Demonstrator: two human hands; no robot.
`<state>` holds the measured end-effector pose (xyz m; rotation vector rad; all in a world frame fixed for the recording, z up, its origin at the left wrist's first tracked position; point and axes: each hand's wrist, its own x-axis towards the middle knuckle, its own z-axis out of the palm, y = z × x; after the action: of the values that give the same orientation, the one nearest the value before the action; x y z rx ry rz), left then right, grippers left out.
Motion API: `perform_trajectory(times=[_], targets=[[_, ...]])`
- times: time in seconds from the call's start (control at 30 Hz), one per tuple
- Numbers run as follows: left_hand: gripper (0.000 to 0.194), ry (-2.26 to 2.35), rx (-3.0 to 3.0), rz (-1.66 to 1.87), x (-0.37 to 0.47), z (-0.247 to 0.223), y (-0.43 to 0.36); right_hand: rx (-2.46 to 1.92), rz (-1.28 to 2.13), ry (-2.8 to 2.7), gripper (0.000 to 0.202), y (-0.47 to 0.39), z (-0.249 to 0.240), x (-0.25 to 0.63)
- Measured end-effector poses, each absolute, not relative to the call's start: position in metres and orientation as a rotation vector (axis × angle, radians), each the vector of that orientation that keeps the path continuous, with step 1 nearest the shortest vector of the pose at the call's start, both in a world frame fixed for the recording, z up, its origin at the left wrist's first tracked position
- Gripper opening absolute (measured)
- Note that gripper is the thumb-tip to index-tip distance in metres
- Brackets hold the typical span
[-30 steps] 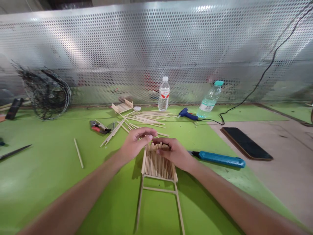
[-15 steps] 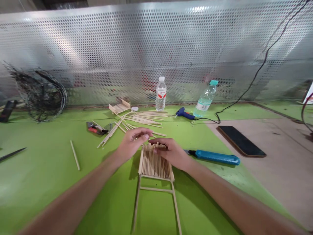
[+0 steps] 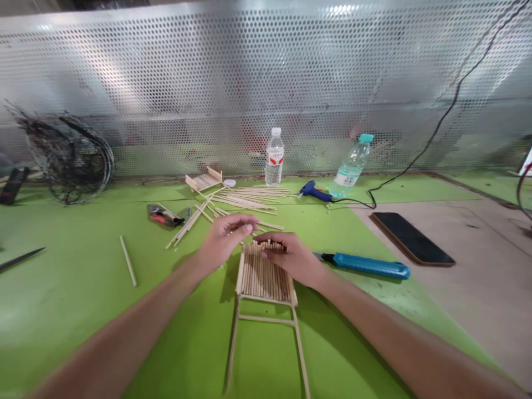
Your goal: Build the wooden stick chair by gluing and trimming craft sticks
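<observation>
A small chair-like frame of thin wooden sticks (image 3: 264, 280) lies on the green tabletop in front of me, its two long legs pointing toward me. Its panel is a row of sticks laid side by side, with uneven ends at the far edge. My right hand (image 3: 294, 259) rests over the panel's far right part, thumb and fingers closed on the stick ends there. Just off the far left corner, my left hand (image 3: 222, 239) is held with thumb and fingertips nearly together in a pinch; anything between them is too small to make out.
Loose sticks (image 3: 249, 198) and a smaller stick piece (image 3: 204, 182) lie beyond my hands, with pliers (image 3: 164, 216) to their left. At right are a blue utility knife (image 3: 369, 266), glue gun (image 3: 316, 192) and phone (image 3: 411, 238). Two bottles (image 3: 275, 158) stand near the perforated metal screen (image 3: 233, 72).
Both hands keep almost the same pose at the far edge of the stick frame. The whole view has shifted very slightly; nothing was visibly picked up or let go.
</observation>
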<state>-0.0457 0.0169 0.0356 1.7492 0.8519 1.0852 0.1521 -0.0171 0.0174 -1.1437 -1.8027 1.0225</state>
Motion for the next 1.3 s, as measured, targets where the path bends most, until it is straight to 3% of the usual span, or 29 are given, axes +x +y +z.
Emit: perform_trajectory(times=[1.3], targets=[[0.019, 0.905, 1.777, 1.055, -0.0445, 0.0305, 0.0181, -1.091, 1.026, -1.829, 0.032, -0.0148, 0.014, 0.1545]])
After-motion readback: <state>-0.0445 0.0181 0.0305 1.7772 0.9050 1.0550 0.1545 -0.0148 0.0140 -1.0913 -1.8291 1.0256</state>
